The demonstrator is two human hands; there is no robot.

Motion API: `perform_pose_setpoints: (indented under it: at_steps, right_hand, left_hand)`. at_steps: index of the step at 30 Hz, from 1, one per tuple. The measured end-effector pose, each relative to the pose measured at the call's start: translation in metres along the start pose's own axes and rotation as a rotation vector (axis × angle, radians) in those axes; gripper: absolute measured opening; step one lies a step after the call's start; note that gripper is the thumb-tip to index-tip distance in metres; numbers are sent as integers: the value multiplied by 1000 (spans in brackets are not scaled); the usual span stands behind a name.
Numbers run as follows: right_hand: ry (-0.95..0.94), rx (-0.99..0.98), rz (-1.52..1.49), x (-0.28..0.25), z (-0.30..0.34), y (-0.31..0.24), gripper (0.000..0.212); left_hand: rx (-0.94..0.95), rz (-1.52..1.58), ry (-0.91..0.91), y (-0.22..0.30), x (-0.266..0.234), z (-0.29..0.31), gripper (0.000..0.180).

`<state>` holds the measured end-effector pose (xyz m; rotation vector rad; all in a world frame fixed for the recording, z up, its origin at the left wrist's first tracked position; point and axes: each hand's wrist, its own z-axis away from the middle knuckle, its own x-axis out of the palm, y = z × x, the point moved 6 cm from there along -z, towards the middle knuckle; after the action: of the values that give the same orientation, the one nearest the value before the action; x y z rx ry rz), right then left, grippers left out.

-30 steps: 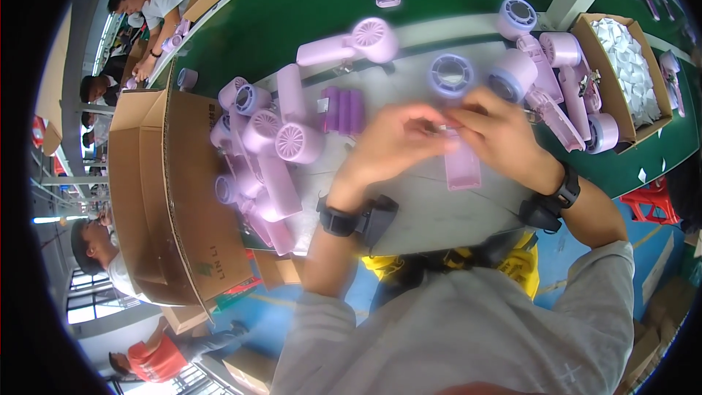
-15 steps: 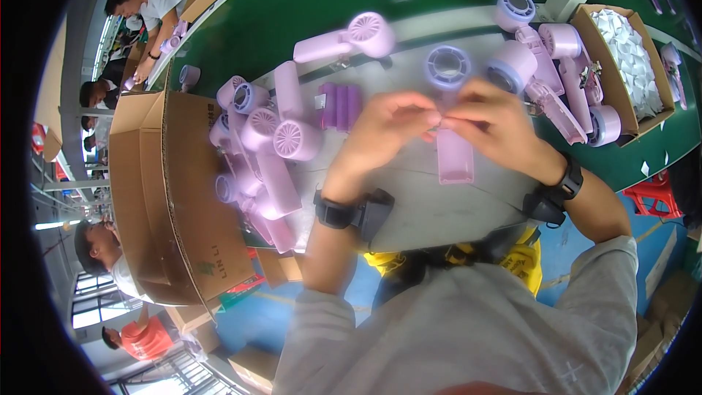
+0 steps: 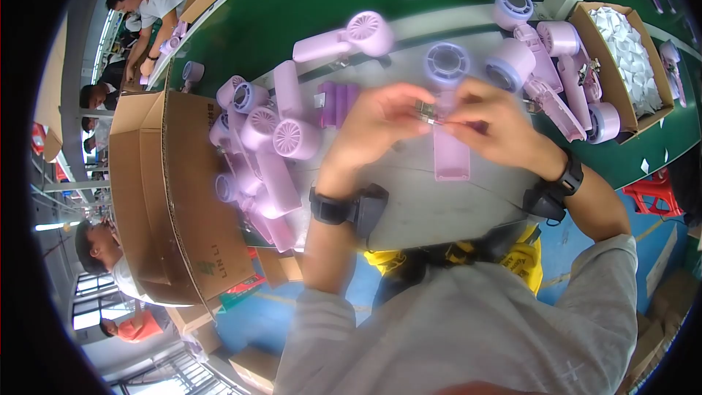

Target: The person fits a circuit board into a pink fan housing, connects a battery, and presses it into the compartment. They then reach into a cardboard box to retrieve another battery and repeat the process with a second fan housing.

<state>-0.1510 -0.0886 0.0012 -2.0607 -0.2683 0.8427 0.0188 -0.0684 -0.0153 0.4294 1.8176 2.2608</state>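
Note:
My left hand pinches a small circuit board between thumb and fingers. Close beside the board, my right hand has its thumb and fingers pressed together; whatever lies between them is too small and blurred to name. Below both hands, a pink handheld fan lies on the grey work surface, its round lilac head pointing away from me and its open handle shell toward me. The hands cover the middle of this fan. Purple battery cells lie just left of my left hand.
Several pink fans are heaped on the left beside a large cardboard box. More opened fan bodies lie on the right, next to a carton of white pieces. A lone fan lies beyond my hands. Co-workers sit at far left.
My hands have moved slightly apart, and the circuit board now shows between them. The left hand has shifted a little left. The fan beneath has hardly moved.

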Motion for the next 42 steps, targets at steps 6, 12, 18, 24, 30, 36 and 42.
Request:
perform_pose_setpoints:
  at_steps: [6,12,18,24,30,36,42]
  right_hand:
    - [-1,-7,12,0,0,1,12]
    - [20,-11,12,-1,-1,0,10]
    - [56,-15,19,-3,-2,0,8]
    - [61,-28,19,-3,-1,0,8]
    - [55,-23,25,-2,0,-1,9]
    - [29,-58,67,-2,1,-3,8]
    - [62,23,70,-1,1,-2,23]
  left_hand:
    - [23,26,-16,0,0,-1,35]
    - [15,8,-15,0,0,-1,36]
    - [33,12,5,3,1,-1,35]
    - [55,-7,24,3,1,0,36]
    - [85,-56,50,5,2,-1,35]
    - [99,-85,66,5,4,-2,34]
    - [216,-244,65,11,13,-2,38]
